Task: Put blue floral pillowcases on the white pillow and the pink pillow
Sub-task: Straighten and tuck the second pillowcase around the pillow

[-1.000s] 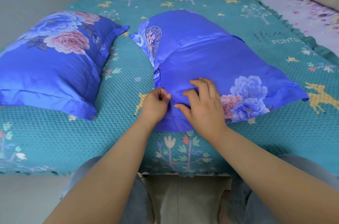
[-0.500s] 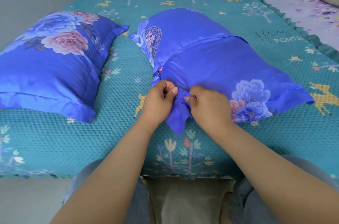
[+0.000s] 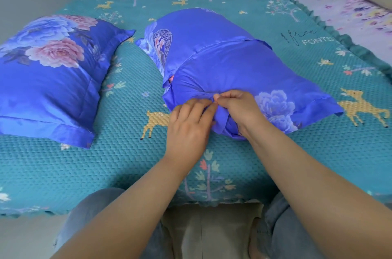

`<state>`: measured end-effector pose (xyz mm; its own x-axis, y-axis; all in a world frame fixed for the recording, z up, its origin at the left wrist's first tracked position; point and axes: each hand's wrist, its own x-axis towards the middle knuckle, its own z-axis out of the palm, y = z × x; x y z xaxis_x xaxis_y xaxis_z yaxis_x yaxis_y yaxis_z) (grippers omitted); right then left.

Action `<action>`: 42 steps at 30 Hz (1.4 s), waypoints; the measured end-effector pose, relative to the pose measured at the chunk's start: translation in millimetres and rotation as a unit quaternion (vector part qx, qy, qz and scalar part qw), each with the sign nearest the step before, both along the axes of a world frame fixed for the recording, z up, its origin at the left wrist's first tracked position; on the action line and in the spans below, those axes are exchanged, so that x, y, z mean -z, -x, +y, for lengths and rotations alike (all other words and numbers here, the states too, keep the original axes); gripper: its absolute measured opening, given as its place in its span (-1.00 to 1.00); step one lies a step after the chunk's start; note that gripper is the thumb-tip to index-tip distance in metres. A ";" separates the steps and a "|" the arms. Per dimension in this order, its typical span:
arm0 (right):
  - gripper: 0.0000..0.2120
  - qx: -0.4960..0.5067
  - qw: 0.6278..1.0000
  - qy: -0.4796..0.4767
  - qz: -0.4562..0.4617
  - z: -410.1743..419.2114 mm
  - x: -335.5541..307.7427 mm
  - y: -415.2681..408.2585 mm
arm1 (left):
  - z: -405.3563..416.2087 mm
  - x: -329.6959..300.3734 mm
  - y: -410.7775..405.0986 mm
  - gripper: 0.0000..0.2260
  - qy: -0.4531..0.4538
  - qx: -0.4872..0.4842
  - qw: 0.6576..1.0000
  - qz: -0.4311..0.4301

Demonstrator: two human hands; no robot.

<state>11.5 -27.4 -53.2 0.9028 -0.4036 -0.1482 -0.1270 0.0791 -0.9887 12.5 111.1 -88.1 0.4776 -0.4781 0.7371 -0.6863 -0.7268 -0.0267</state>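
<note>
A pillow in a blue floral pillowcase (image 3: 222, 63) lies in the middle of the bed, back side up with its overlap flap across the middle. A sliver of pink (image 3: 171, 78) shows at the flap's left end. My left hand (image 3: 189, 123) and my right hand (image 3: 239, 108) meet at the near edge of this pillow, both pinching a bunched fold of the blue flange. A second pillow in a blue floral pillowcase (image 3: 48, 80) lies on the left, fully covered, with large pink and blue flowers facing up.
Both pillows rest on a teal quilted bedspread (image 3: 127, 163) with deer and tree prints. A lilac floral sheet (image 3: 347, 10) and a beige headboard run along the right. My knees are at the bed's near edge, over a pale floor.
My right hand went from lying flat on the pillowcase to pinching its near edge beside my left hand. The flange there is now bunched and pulled up between both hands.
</note>
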 end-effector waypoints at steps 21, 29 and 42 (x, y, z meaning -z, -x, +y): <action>-0.68 0.033 0.740 0.672 0.023 -27.7 8.2 -20.5 | -25.4 11.3 -12.0 -0.18 -0.061 -0.017 0.982 0.181; -0.73 -0.072 0.772 0.630 -0.031 -42.1 0.6 -23.6 | -24.8 15.9 -12.5 -0.20 -0.050 -0.013 0.985 0.166; -0.74 0.164 0.818 0.525 -0.168 -62.2 -12.8 -45.0 | -39.1 3.4 -14.7 -0.27 -0.083 -0.005 0.991 0.101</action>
